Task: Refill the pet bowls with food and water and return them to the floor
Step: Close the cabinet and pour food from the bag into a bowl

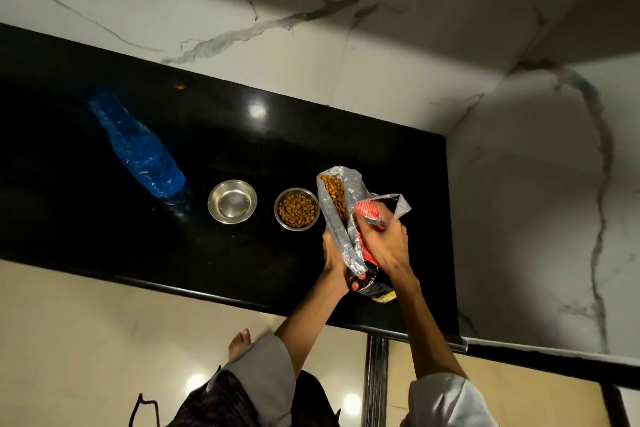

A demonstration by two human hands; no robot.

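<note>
Gleaming black counter [104, 218] meets veined white marble wall [381, 55].

Both hands [377, 243] gripping open kibble bag [349, 218], filled bowl [296, 209], empty bowl [232, 201]

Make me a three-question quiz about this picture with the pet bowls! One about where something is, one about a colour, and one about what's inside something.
1. Where is the bottle?
A. Left of both bowls
B. Between the bowls
C. On the floor

2. What colour is the bottle?
A. Green
B. Blue
C. Yellow

3. What is in the bowl nearest the food bag?
A. Nothing
B. Milk
C. Brown pellets

Answers:
1. A, it stands on the black counter, left of the empty bowl.
2. B, its plastic shows blue.
3. C, the full bowl holds brown pellets, while the left hand and right hand grip the bag beside it.
</note>
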